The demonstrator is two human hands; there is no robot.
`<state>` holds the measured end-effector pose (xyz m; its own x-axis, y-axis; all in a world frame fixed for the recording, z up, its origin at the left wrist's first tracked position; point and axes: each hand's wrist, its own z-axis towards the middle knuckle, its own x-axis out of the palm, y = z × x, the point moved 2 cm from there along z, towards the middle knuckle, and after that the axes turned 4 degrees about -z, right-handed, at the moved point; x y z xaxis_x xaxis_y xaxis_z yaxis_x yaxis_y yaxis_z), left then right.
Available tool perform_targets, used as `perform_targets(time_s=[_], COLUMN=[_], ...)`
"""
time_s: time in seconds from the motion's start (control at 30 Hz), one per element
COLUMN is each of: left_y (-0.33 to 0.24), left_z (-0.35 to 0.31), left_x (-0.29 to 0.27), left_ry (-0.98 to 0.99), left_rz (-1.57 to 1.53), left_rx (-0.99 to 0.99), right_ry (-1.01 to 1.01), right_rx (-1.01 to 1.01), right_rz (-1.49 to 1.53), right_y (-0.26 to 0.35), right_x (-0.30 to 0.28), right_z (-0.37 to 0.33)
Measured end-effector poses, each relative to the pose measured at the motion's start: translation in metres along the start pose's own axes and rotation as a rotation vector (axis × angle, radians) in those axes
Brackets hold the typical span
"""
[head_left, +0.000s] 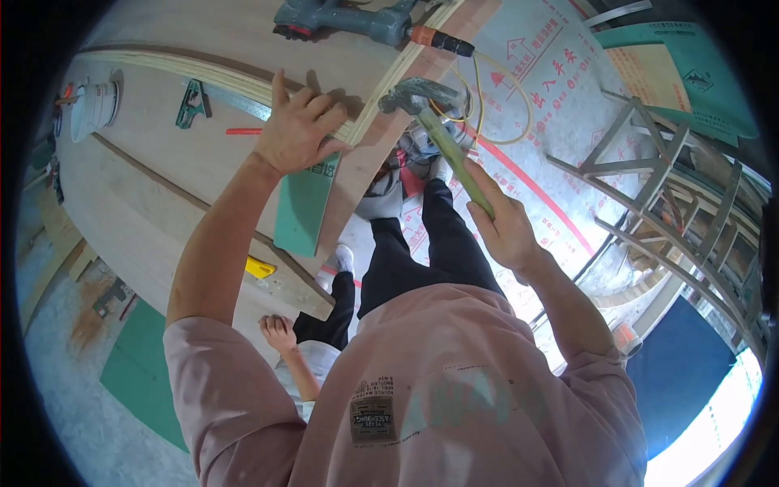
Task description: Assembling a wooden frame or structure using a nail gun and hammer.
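My right hand (pixel 505 221) is wrapped round the wooden handle of a claw hammer (pixel 448 146). Its metal head is beside the end of a layered plywood strip (pixel 367 122), close to the corner; whether they touch I cannot tell. My left hand (pixel 300 123) rests on the plywood edge near that corner, fingers spread and holding nothing. Just below the left hand lies a green board piece (pixel 305 209) on the wooden work surface. A grey nail gun (pixel 349 20) with an orange and black hose fitting lies on the board beyond the hands.
On the bench (pixel 146 130) are a green clamp-like tool (pixel 192 104), a red pencil-like stick (pixel 243 131), a yellow utility knife (pixel 260 268) and a white bucket (pixel 95 108). Another person's hand (pixel 278 333) shows at lower left. A thin hose (pixel 527 122) loops rightward, before a metal frame (pixel 649 178).
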<state>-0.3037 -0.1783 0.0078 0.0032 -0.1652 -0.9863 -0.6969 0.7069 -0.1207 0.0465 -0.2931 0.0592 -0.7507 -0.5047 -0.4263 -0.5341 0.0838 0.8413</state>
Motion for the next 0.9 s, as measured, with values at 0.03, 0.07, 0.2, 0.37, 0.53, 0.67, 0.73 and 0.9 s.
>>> perform_targets(time_s=[0.03, 0.07, 0.2, 0.37, 0.53, 0.67, 0.73, 0.9], left_y=[-0.002, -0.005, -0.055, -0.121, -0.142, -0.166, -0.176, -0.191], left_z=[-0.001, -0.002, -0.01, -0.02, -0.008, 0.005, 0.007, 0.043], left_x=[-0.001, -0.002, 0.004, 0.01, 0.004, -0.002, -0.007, -0.011], left_ry=[0.008, -0.005, -0.245, -0.183, -0.122, -0.2, -0.241, -0.324], left_rz=[0.004, 0.0, -0.1, -0.182, -0.141, -0.256, -0.27, -0.345], left_rx=[0.0, -0.053, -0.391, -0.664, -0.759, -0.869, -0.899, -0.836], right_ry=[0.009, 0.012, -0.053, -0.042, 0.016, 0.051, 0.082, 0.17], right_rx=[0.02, 0.016, -0.048, -0.028, 0.009, -0.113, -0.17, -0.241], right_rz=[0.016, 0.025, -0.014, -0.034, -0.033, -0.087, -0.113, -0.182], right_y=[-0.001, -0.001, -0.01, -0.012, -0.011, -0.001, 0.004, 0.018], right_x=[0.001, 0.001, -0.004, -0.01, -0.023, -0.041, -0.051, -0.064], right_z=[0.001, 0.001, -0.002, -0.003, -0.001, 0.013, 0.021, 0.048])
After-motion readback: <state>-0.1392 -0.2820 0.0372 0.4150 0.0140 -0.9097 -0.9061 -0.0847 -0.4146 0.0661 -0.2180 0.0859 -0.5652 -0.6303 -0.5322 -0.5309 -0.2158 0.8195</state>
